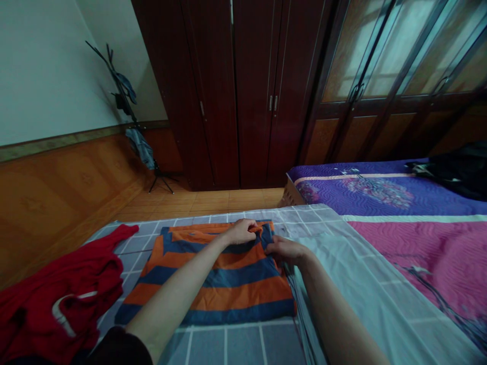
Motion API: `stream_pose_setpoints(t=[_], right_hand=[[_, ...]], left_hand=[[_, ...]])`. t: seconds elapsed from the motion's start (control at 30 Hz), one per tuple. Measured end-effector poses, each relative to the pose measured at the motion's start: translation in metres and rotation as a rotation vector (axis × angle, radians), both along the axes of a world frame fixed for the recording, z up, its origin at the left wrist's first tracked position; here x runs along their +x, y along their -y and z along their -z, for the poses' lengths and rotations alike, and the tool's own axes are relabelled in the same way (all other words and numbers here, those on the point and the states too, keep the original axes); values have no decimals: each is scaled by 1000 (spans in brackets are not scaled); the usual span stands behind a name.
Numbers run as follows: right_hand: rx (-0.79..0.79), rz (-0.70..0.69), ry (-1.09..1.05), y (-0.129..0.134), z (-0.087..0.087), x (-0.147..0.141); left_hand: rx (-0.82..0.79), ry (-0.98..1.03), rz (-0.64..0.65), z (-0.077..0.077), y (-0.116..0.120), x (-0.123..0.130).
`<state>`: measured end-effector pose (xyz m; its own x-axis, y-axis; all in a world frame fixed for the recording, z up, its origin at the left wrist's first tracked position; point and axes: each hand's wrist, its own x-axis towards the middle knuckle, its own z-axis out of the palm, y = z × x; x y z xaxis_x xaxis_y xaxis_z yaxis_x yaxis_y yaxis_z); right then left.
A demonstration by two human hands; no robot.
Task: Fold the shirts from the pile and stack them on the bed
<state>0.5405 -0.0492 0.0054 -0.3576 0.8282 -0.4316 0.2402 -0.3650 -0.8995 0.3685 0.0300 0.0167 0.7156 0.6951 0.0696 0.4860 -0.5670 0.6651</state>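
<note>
An orange and blue striped garment (236, 276), probably a shirt, lies flat in a roughly rectangular shape on the checked grey bedsheet (224, 344). My left hand (243, 232) reaches across it and pinches a raised bit of the fabric near its far right corner. Close beside it, my right hand (286, 250) has its fingers closed on the right edge of the same garment. Some of the right fingertips are hidden by the hand and cloth. To the left, a red garment (102, 268) with a white stripe lies crumpled.
A pale sheet or cloth (353, 284) spreads to the right. Farther right is a purple and pink quilted bed (426, 238) with a black item (464, 170) on it. Dark wooden wardrobes (251, 101) stand behind, and a coat rack (124, 91) is at left.
</note>
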Motion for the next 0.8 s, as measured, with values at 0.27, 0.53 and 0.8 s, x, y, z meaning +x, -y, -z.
stream_pose_setpoints(t=[0.27,0.53,0.8], right_hand=[[173,193,545,0,-34,8],[936,229,1024,4,-30,-51],[967,99,1110,5,16,-66]], left_hand=[[119,-40,-139,-1,-11,-14],[130,-219,-223,9,-28,-58],[102,-187,-84,14,-21,-40]])
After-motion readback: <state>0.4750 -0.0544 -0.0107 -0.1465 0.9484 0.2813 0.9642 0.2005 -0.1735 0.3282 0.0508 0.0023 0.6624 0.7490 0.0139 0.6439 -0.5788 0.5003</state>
